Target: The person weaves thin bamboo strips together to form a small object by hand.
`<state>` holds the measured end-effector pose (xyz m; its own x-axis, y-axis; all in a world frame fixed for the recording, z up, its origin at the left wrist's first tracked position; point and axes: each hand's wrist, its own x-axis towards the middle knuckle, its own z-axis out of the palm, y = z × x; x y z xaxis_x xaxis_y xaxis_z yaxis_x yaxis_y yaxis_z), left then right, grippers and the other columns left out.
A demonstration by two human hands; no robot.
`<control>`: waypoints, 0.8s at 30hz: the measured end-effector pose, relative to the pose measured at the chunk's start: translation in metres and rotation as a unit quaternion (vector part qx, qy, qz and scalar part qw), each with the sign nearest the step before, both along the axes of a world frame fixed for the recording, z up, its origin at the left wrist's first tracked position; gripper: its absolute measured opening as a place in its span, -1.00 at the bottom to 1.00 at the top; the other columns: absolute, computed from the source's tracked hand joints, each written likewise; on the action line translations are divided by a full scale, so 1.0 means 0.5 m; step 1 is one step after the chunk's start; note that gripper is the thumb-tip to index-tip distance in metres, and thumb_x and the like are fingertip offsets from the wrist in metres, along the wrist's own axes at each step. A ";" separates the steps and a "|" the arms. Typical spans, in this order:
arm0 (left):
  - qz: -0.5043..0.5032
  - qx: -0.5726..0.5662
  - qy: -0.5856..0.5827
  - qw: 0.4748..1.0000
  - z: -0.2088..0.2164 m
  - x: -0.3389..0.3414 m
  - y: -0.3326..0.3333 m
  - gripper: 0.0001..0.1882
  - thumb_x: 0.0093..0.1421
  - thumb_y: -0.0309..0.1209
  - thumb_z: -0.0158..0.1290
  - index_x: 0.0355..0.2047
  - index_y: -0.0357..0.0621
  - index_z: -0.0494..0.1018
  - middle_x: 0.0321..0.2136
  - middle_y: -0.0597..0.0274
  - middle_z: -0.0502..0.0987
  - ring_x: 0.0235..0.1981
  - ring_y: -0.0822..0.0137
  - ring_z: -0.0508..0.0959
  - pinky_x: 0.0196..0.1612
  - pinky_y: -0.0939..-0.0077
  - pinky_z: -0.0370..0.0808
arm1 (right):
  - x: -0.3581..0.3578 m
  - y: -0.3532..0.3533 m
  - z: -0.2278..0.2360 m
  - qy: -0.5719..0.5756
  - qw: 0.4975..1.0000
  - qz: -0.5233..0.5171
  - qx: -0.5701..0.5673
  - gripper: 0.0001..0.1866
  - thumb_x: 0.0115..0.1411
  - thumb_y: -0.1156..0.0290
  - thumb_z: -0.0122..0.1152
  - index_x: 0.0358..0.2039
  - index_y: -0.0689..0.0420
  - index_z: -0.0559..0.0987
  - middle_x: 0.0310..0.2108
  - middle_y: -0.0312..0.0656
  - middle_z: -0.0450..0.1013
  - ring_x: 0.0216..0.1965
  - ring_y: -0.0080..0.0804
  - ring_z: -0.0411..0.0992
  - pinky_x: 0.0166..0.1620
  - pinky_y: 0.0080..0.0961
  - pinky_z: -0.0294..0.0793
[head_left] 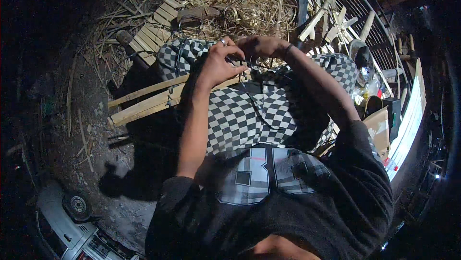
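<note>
Across my lap, over black-and-white checkered trousers, lies a bundle of split bamboo strips, splayed at its left end. My left hand, with a ring on one finger, closes its thumb and fingers on the bundle's right end. A thin dark cord runs by that end and trails down over my lap. My right hand is curled beside the left one, close to the cord. Its fingers are in shadow, and it seems to grip the cord. Just how the cord passes round the strips is hidden by my fingers.
Ahead lie a slatted bamboo mat, a heap of shavings and a flat dark blade-like piece. Loose bamboo pieces crowd the far right. At right stand a cardboard box and a clear plastic bag. A vehicle is lower left.
</note>
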<state>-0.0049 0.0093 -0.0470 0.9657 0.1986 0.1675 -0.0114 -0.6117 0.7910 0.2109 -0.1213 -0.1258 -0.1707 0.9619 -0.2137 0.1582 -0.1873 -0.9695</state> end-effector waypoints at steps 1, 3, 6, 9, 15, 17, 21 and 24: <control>0.001 0.006 -0.010 1.000 0.004 0.000 -0.003 -0.66 -0.20 -0.39 0.45 -0.35 -0.04 0.64 -0.29 0.21 0.48 -0.15 0.19 0.53 0.00 0.33 0.46 | -0.003 0.001 0.004 0.001 1.000 0.000 -0.001 -0.39 0.18 0.47 0.23 0.27 0.19 0.39 0.17 -0.12 0.45 0.07 -0.41 0.45 0.16 -0.45 0.45; 0.011 0.009 0.018 1.000 0.012 -0.004 -0.007 -0.66 -0.19 -0.39 0.45 -0.34 -0.05 0.64 -0.23 0.21 0.50 -0.09 0.17 0.54 0.06 0.32 0.46 | -0.008 -0.005 0.014 0.030 0.997 -0.049 -0.050 -0.43 0.24 0.36 0.24 0.26 0.15 0.41 0.15 -0.14 0.47 0.06 -0.43 0.44 0.17 -0.44 0.42; 0.030 -0.001 -0.029 0.999 0.010 -0.017 -0.007 -0.66 -0.22 -0.38 0.44 -0.37 -0.01 0.61 -0.25 0.21 0.47 -0.10 0.11 0.51 0.02 0.20 0.43 | -0.045 -0.006 0.104 0.030 0.993 -0.058 -0.096 -0.46 0.27 0.30 0.24 0.24 0.12 0.44 0.12 -0.17 0.48 0.08 -0.42 0.43 0.18 -0.41 0.42; 0.025 -0.030 -0.019 0.999 0.023 -0.016 -0.006 -0.66 -0.22 -0.41 0.44 -0.37 -0.01 0.61 -0.25 0.20 0.46 -0.11 0.12 0.52 0.00 0.21 0.46 | -0.059 -0.008 0.117 0.068 0.992 -0.055 -0.086 -0.50 0.28 0.29 0.24 0.21 0.11 0.47 0.12 -0.19 0.47 0.13 -0.41 0.41 0.20 -0.41 0.40; 0.003 -0.008 -0.050 0.999 0.029 -0.012 -0.002 -0.66 -0.23 -0.42 0.45 -0.37 -0.03 0.62 -0.25 0.21 0.48 -0.15 0.13 0.54 -0.04 0.27 0.50 | -0.037 -0.008 0.055 0.062 0.997 -0.024 -0.049 -0.54 0.31 0.40 0.22 0.21 0.16 0.45 0.05 -0.28 0.49 0.03 -0.49 0.42 0.04 -0.49 0.45; -0.002 -0.015 -0.021 1.000 0.032 -0.013 -0.002 -0.66 -0.19 -0.42 0.46 -0.34 -0.03 0.65 -0.21 0.21 0.52 -0.09 0.20 0.56 0.02 0.33 0.52 | -0.036 -0.008 0.053 0.029 1.000 -0.012 0.000 -0.55 0.31 0.38 0.22 0.20 0.16 0.46 0.03 -0.29 0.49 0.01 -0.51 0.42 0.04 -0.50 0.45; 0.017 -0.027 -0.036 0.999 0.025 -0.021 -0.003 -0.67 -0.22 -0.42 0.45 -0.38 -0.01 0.63 -0.25 0.22 0.49 -0.17 0.17 0.55 -0.11 0.28 0.53 | -0.057 -0.006 0.075 -0.011 0.999 -0.016 -0.036 -0.56 0.32 0.22 0.21 0.13 0.17 0.53 0.09 -0.14 0.48 0.08 -0.42 0.43 0.12 -0.43 0.47; 0.007 -0.007 -0.036 0.999 0.032 -0.017 -0.004 -0.67 -0.23 -0.42 0.45 -0.38 -0.02 0.63 -0.25 0.22 0.49 -0.19 0.19 0.55 -0.13 0.29 0.54 | -0.049 -0.001 0.072 0.024 0.995 -0.014 -0.098 -0.60 0.31 0.22 0.20 0.08 0.17 0.56 -0.04 -0.16 0.55 -0.02 -0.42 0.49 0.06 -0.41 0.49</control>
